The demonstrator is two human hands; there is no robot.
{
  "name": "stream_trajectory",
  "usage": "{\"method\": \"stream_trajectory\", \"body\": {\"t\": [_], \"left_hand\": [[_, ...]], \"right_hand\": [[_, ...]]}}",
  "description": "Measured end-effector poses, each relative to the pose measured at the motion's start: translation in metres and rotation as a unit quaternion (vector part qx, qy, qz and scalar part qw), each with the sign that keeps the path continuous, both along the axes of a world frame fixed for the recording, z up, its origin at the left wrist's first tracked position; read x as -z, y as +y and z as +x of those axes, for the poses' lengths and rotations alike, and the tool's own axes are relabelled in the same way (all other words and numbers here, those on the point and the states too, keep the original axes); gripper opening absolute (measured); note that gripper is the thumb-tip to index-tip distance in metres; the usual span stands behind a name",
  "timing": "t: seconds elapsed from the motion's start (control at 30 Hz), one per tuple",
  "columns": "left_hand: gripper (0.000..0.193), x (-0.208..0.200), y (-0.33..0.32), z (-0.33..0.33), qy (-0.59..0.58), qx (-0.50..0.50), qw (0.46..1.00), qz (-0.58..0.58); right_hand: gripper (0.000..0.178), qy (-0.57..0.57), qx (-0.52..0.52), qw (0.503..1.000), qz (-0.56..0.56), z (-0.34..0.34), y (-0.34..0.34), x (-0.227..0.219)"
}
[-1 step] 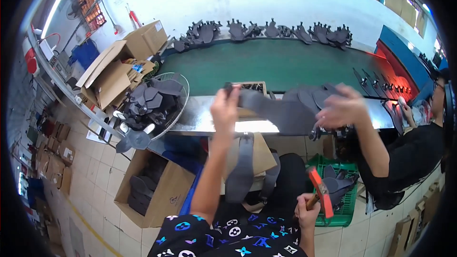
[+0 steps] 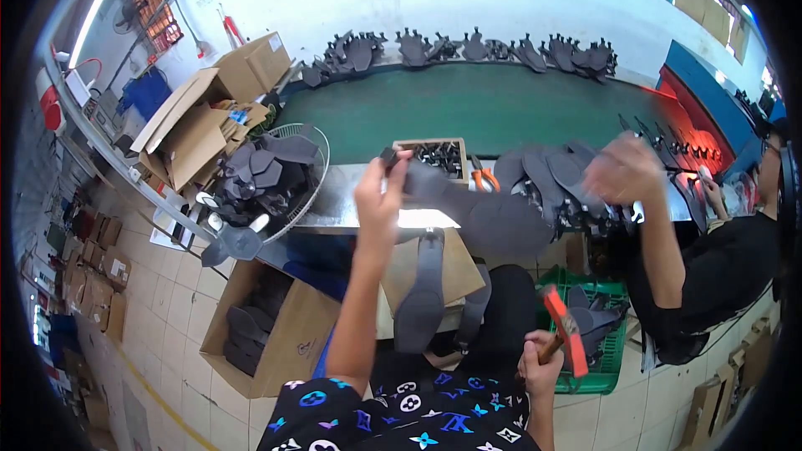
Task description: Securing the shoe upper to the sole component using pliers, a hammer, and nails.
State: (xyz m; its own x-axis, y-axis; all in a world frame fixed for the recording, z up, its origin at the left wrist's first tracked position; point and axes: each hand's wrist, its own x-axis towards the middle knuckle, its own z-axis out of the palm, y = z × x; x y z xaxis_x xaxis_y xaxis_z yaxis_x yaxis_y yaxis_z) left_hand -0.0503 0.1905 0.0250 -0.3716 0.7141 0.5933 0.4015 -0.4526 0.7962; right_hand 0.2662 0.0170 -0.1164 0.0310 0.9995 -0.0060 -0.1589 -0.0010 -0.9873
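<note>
My left hand (image 2: 380,196) is closed on the narrow end of a dark grey sole-shaped piece (image 2: 508,224), blurred by motion and held above the work surface's front edge. A small black knob (image 2: 388,156) shows at its fingertips. Low at the right, my right hand (image 2: 540,367) grips the wooden handle of a hammer with a red head (image 2: 565,331). Between my arms, another grey sole-shaped piece (image 2: 420,309) rests on a tan board (image 2: 455,267); a similar piece (image 2: 474,309) lies beside it.
A co-worker's blurred hand (image 2: 622,171) is over grey pieces (image 2: 551,175) at right. Behind my left hand are a wooden tray (image 2: 464,159) of small black parts and orange-handled pliers (image 2: 484,177). A wire basket (image 2: 322,175), cardboard box (image 2: 292,338), green crate (image 2: 614,367) and green belt (image 2: 468,104) surround me.
My left hand has shifted slightly left, and the grey piece has swung lower, uncovering the tray and pliers. The co-worker's hand has moved up and right. My right hand stays nearly still with the hammer.
</note>
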Motion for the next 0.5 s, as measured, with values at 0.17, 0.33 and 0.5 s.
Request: {"method": "stream_trajectory", "body": {"t": [0.17, 0.33, 0.5], "left_hand": [[0.022, 0.071, -0.076, -0.024, 0.026, 0.088, 0.988, -0.124], [0.027, 0.151, -0.097, -0.033, 0.169, -0.025, 0.965, -0.197], [0.041, 0.145, -0.103, -0.027, 0.272, -0.088, 0.930, -0.230]], "right_hand": [[0.019, -0.029, -0.067, 0.997, 0.005, -0.008, 0.020, -0.027], [0.032, -0.177, -0.141, 0.969, 0.100, -0.045, 0.030, -0.041], [0.032, -0.211, -0.182, 0.952, 0.127, -0.093, 0.032, -0.056]]}}
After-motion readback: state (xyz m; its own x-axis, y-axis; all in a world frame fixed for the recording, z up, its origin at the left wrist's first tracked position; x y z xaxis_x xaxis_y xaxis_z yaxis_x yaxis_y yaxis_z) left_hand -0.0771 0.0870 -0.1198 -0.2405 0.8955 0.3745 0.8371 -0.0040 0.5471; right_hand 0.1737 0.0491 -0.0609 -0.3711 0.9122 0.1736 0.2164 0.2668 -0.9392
